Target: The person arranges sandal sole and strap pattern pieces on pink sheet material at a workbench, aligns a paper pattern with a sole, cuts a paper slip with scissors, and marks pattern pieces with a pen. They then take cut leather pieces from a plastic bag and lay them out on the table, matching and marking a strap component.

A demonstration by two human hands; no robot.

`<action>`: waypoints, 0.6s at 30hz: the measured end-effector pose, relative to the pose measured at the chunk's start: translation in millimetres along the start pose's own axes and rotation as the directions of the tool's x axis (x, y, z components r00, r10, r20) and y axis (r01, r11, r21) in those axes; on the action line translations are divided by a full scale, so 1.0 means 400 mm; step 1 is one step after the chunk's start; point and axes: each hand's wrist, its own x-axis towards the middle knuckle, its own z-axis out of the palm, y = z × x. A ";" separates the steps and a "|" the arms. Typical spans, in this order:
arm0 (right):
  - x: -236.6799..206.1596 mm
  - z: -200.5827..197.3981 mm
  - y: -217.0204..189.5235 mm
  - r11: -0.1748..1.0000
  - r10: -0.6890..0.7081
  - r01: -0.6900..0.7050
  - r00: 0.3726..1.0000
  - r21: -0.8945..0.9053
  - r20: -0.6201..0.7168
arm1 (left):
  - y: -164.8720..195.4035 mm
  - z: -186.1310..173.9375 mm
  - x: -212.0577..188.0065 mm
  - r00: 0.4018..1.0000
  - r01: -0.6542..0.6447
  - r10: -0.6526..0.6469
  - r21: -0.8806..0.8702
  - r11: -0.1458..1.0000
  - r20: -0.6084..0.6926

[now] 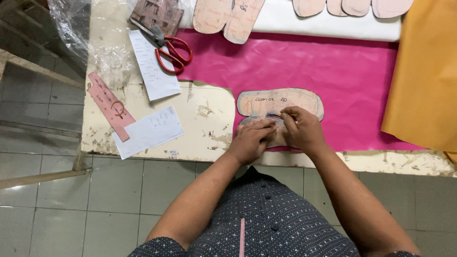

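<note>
The left hand (pixel 252 138) lies flat, fingers spread, on the near template (pixel 266 131), pressing it down so it cannot shift on the pink sheet (pixel 333 66). The right hand (pixel 301 128) pinches a thin pen (pixel 288 114) at the template's upper edge, its tip at the outline; the grip is closed on the pen. A second template (pixel 281 102), sole-shaped card, lies just beyond, touching or overlapping the first, at the sheet's near left corner. The sheet is spread flat over the table (pixel 204 123), giving an even surface under the card. Red-handled scissors (pixel 169 47) rest to the left on a paper slip (pixel 154 71), within reach but well apart from the hands. More templates (pixel 228 16) lie at the far edge, clear of the working area. An orange sheet (pixel 423 76) overlaps the pink one on the right.
</note>
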 end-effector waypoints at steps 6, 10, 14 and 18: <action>-0.001 0.032 0.000 0.991 -0.132 0.132 0.991 0.024 -0.013 | -0.022 0.000 0.002 1.000 0.014 -0.014 0.022 1.000 0.024; -0.013 0.038 0.003 0.995 -0.096 0.096 0.995 0.035 -0.016 | -0.030 0.005 0.003 1.000 0.021 -0.021 0.025 0.999 0.020; -0.020 0.035 0.005 0.990 -0.143 0.143 0.989 -0.011 -0.024 | -0.028 0.004 0.004 0.999 0.014 -0.015 0.044 0.999 0.030; -0.040 0.009 0.020 0.943 -0.275 0.250 0.957 -0.221 -0.094 | -0.020 0.003 0.001 1.000 0.002 -0.002 -0.014 1.000 0.007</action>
